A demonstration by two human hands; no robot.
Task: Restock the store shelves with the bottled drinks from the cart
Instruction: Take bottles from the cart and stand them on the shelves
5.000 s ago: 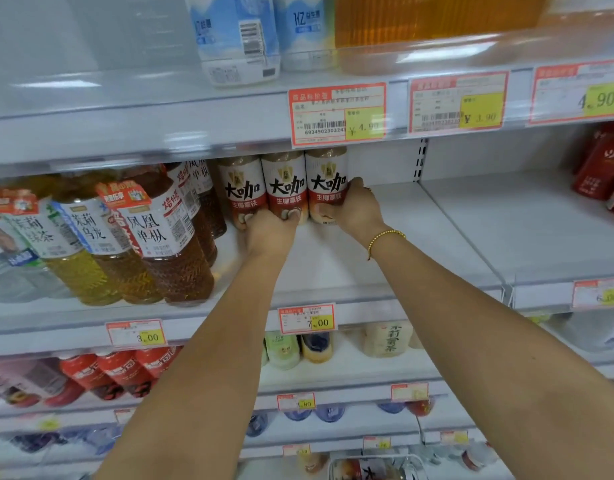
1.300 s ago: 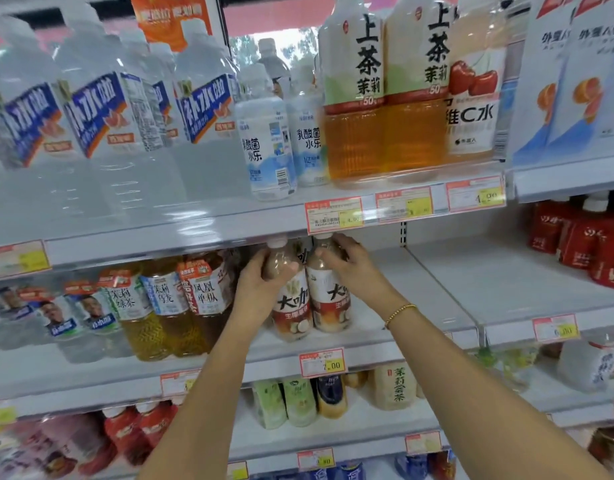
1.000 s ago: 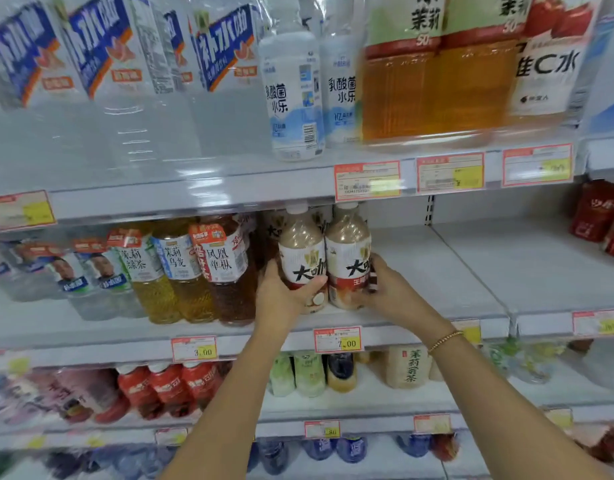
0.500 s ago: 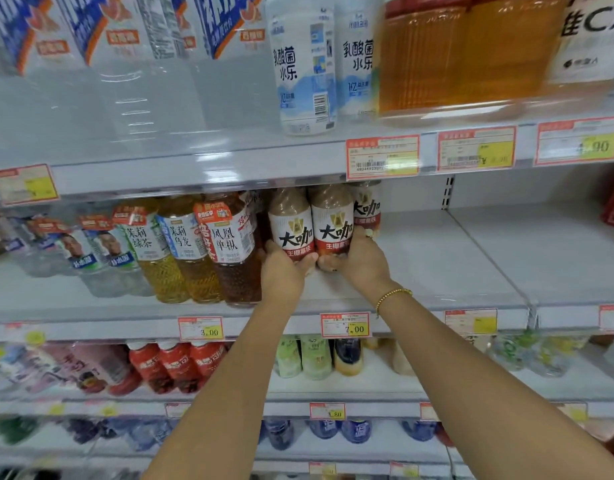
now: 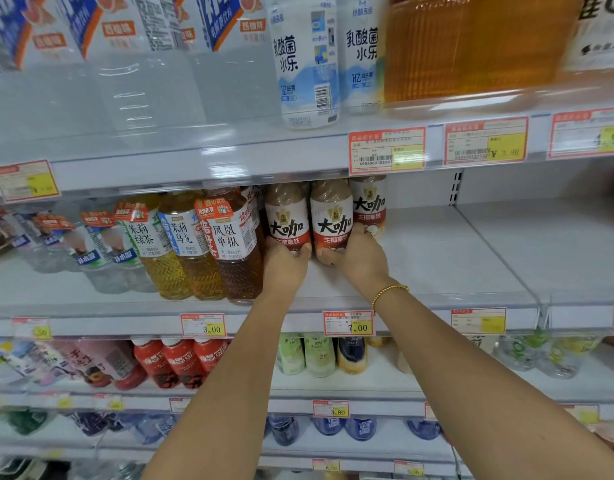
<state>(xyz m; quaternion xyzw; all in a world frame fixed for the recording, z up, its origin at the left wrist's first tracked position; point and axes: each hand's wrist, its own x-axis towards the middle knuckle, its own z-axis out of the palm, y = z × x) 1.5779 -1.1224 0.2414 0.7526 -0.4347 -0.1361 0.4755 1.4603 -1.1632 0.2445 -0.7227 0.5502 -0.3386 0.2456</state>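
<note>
Two brown coffee-latte bottles with white and red labels stand side by side on the middle shelf [image 5: 437, 271]. My left hand [image 5: 285, 263] grips the base of the left bottle [image 5: 286, 216]. My right hand [image 5: 359, 258] grips the base of the right bottle [image 5: 331, 216]. A third bottle of the same kind [image 5: 369, 202] stands behind them to the right, partly hidden by my right hand. The bottle caps are hidden under the shelf above.
Tea bottles [image 5: 229, 244] stand close to the left of my left hand, with water bottles further left. The shelf is bare to the right. Large bottles line the upper shelf [image 5: 229, 161]. Lower shelves hold several drinks [image 5: 174, 362]. Price tags [image 5: 347, 322] line the shelf edges.
Both hands have pushed the two bottles from the shelf's front edge back toward the third bottle. The view has tilted down slightly.
</note>
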